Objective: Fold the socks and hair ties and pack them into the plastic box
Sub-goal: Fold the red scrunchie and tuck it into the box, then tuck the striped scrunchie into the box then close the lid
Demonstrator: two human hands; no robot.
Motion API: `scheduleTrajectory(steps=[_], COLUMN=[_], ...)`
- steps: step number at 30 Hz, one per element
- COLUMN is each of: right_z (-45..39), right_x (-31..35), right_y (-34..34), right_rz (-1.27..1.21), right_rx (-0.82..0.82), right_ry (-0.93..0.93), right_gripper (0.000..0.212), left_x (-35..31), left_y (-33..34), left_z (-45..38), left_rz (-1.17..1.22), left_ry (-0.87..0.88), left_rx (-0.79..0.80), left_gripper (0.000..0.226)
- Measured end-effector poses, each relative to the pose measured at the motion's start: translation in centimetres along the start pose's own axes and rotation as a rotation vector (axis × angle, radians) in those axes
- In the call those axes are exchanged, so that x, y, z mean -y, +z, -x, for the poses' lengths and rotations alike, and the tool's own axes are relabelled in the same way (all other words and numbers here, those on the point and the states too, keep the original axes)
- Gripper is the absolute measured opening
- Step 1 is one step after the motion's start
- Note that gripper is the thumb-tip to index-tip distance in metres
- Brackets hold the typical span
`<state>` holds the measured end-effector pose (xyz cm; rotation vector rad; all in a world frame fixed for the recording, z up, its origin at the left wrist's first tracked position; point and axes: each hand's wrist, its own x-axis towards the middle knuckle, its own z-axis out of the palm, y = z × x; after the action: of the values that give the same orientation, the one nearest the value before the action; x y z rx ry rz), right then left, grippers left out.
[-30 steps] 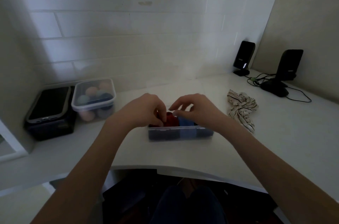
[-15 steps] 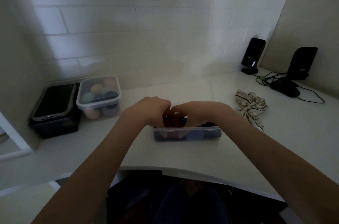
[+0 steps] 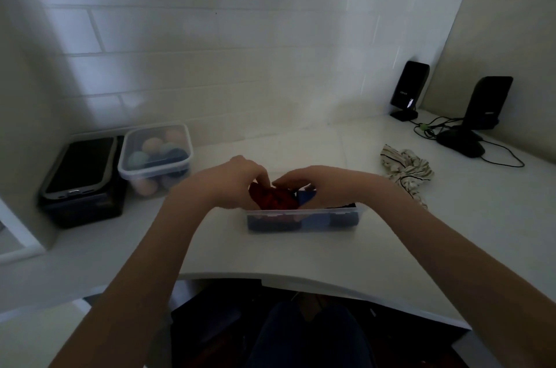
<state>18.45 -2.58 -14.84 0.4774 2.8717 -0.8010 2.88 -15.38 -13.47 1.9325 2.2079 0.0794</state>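
both hands are bunched over the plastic box (image 3: 304,218) with the red sock (image 3: 272,197) right under them; left hand (image 3: 231,179) and right hand (image 3: 323,184) curl their fingers onto it from either side (box runs left-right across the surface (image 3: 301,253)); striped hair tie (image 3: 404,167) waits off to the right, nearer the right hand

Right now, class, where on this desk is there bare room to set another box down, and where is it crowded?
Bare desk lies between the box and the near edge, and behind it up to the wall. Crowded: both hands over the box, the tub and phone left, the striped cloth and speakers right.
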Motion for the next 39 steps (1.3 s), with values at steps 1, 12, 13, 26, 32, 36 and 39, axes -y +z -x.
scheduleTrajectory(steps=[1,12,13,26,32,36,39], right_z=[0.6,7.5,7.6,6.5,6.7,7.2,7.2], right_x=[-0.3,-8.7,-9.6,-9.2,-6.1,-2.8,-0.1], right_y=[0.0,0.3,0.6,3.2,1.1,-0.6,-1.5], right_rz=[-0.073,0.052,0.076,-0.229,-0.395,-0.437,-0.402], right_rx=[-0.013,-0.911,-0.797,-1.008,-1.245,-1.210,-1.208], right_ry=[-0.009,0.528,0.660,0.365,0.175,-0.040,-0.146], right_gripper=[0.065,0.039,0.047,0.026,0.027,0.018,0.016], left_x=[0.2,-0.9,-1.3,-2.3,-2.0,-2.6,-3.4], left_y=[0.0,1.7,2.0,3.6,3.7,3.9,2.9], left_z=[0.4,2.8,2.8,1.7,0.8,1.7,1.6], left_rz=[0.015,0.513,0.527,0.113,-0.013,0.121,0.298], left_ry=[0.014,0.153,0.160,0.167,0.140,0.146,0.162], left_rx=[-0.022,-0.515,-0.526,-0.311,-0.308,-0.517,-0.734], left_gripper=[0.039,0.041,0.039,0.050,0.039,0.044,0.046])
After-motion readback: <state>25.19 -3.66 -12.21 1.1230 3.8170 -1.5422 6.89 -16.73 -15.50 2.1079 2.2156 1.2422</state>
